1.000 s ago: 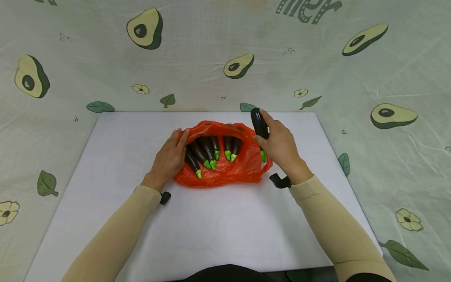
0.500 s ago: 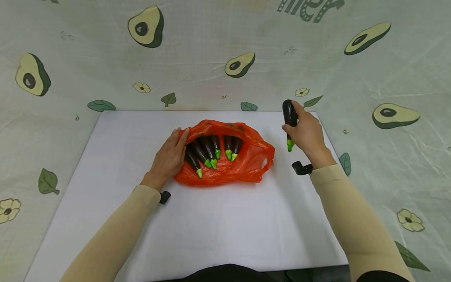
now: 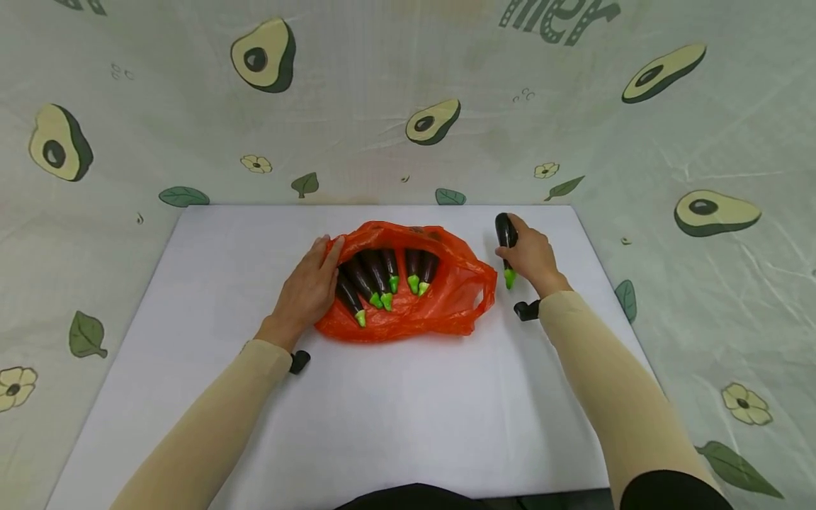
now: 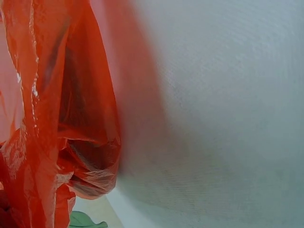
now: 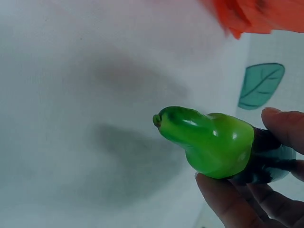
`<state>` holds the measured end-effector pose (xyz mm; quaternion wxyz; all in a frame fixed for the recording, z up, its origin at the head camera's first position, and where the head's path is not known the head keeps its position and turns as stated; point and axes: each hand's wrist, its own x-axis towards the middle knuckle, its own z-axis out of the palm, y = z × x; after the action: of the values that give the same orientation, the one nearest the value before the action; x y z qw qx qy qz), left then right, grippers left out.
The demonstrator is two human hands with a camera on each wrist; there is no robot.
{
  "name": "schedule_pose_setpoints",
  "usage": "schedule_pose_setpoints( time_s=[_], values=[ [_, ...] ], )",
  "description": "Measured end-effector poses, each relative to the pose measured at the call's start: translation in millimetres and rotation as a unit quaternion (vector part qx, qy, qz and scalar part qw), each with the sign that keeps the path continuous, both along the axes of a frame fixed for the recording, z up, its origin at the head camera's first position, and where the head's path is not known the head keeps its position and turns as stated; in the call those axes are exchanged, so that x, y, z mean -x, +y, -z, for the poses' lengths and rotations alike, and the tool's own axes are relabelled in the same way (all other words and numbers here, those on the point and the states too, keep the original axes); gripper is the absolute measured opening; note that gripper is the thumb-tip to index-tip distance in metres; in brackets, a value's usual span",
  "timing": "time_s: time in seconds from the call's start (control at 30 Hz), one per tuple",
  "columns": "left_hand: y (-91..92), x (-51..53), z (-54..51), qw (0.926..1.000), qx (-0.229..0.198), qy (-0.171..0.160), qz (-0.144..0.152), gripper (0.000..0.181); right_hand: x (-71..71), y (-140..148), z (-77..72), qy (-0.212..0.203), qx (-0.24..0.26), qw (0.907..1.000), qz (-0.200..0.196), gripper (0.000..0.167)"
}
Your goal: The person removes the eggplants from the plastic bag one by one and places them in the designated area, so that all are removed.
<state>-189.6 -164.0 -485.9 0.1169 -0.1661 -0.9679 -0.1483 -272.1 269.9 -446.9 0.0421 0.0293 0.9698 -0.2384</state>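
Observation:
A red plastic bag (image 3: 440, 315) lies on the white table with its mouth facing me. Several dark eggplants (image 3: 350, 298) with green stem ends are inside it, their upper parts partly hidden by the bag's rim. My left hand (image 3: 308, 287) holds the bag's left edge, with red film between thumb and fingers; the left wrist view shows the bag but no fingers. To the right of the bag, my right hand (image 3: 533, 256) grips one eggplant (image 3: 506, 232) by its dark body, green stem toward me. In the right wrist view that eggplant's green cap (image 5: 218, 145) is above the white surface.
The white tabletop (image 3: 408, 418) extends in front of the bag and to both sides. A cloth backdrop (image 3: 357, 92) printed with avocados and leaves stands behind the table and along its sides.
My right hand has carried the eggplant from the bag's right edge out to the right, then slightly back left and lower over the table. The left hand and the bag stay in place.

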Motion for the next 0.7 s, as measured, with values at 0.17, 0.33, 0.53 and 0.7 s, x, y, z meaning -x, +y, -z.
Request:
schedule_pose_setpoints(
  time_s=[0.17, 0.33, 0.53, 0.7],
  values=[
    [0.1, -0.6, 0.5, 0.9999, 0.000, 0.010, 0.002, 0.069, 10.0, -5.5, 14.3, -0.028, 0.000, 0.9996, 0.001, 0.083],
    [0.0, -1.9, -0.7, 1.0000, -0.004, 0.008, 0.000, 0.068, 14.0, -9.8, 23.1, -0.059, -0.002, 0.9982, 0.002, 0.082],
    [-0.4, -2.2, -0.5, 1.0000, -0.004, 0.004, 0.002, 0.068, 14.0, -11.8, 29.4, -0.073, 0.004, 0.9974, 0.003, 0.083],
    [-1.6, -1.6, -0.8, 0.9998, -0.007, 0.015, 0.009, 0.067, 14.4, -12.2, 30.5, -0.067, 0.013, 0.9976, 0.004, 0.082]
  ],
)
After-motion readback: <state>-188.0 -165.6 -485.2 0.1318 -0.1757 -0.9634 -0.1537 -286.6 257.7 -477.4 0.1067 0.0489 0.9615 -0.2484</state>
